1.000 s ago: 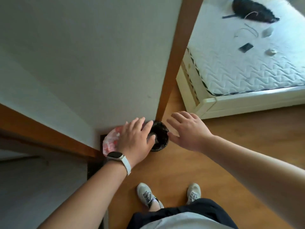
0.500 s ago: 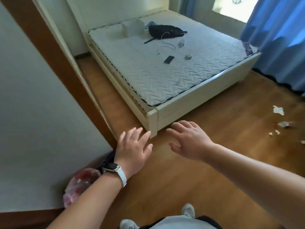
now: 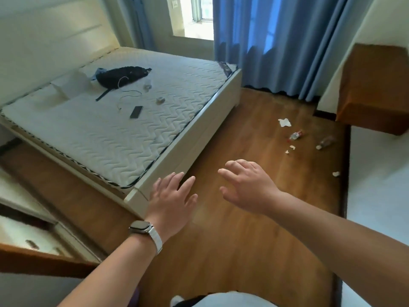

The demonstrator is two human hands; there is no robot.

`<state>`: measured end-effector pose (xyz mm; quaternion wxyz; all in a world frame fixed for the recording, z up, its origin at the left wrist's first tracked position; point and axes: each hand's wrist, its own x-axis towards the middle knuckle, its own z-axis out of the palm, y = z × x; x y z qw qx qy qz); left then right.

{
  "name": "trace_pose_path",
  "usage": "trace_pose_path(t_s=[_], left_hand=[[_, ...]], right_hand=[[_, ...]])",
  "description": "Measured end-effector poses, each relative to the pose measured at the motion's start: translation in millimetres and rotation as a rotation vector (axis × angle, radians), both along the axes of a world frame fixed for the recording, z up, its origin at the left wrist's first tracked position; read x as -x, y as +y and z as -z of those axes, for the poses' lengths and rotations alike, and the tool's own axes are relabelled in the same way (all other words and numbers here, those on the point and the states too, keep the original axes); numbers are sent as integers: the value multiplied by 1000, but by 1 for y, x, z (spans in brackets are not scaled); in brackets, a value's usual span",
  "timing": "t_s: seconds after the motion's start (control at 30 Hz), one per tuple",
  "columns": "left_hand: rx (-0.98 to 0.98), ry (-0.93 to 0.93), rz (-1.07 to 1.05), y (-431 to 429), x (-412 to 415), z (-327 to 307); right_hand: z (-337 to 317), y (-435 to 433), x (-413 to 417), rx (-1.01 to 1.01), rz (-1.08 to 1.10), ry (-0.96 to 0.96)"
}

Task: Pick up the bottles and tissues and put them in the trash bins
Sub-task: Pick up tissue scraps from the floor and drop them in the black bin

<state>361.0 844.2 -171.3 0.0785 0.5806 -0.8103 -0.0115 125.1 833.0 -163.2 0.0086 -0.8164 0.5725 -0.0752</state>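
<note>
Two plastic bottles lie on the wooden floor far ahead at the right: a clear one with a red label (image 3: 296, 135) and a brownish one (image 3: 325, 142). A white tissue (image 3: 284, 122) lies beyond them, small white scraps (image 3: 290, 149) sit between, and another tissue bit (image 3: 336, 173) rests near the right wall. My left hand (image 3: 171, 200), with a watch on its wrist, and my right hand (image 3: 247, 185) hover empty over the floor, fingers spread, well short of the litter. No trash bin is in view.
A bed with a bare white mattress (image 3: 124, 120) fills the left; on it lie a black bag (image 3: 122, 76), a phone (image 3: 136, 111) and a cable. Blue curtains (image 3: 276, 41) hang at the back. A brown cabinet (image 3: 374, 89) juts from the right wall.
The view has swung up and right, away from the two bins by the wall, toward the littered floor. Both hands stay spread and empty out in front.
</note>
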Motion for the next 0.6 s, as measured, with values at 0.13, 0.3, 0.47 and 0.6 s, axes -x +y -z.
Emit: trace_pose_path(t_s=[0.13, 0.3, 0.47, 0.6], left_hand=[[-4, -24, 102, -45, 24, 5], [-28, 5, 196, -110, 47, 21], [-22, 51, 314, -200, 60, 37], [-37, 68, 394, -284, 59, 39]], right_hand=[[2, -19, 32, -28, 141, -22], [9, -54, 55, -67, 249, -1], [10, -115, 70, -99, 353, 54], [11, -173, 70, -147, 450, 63]])
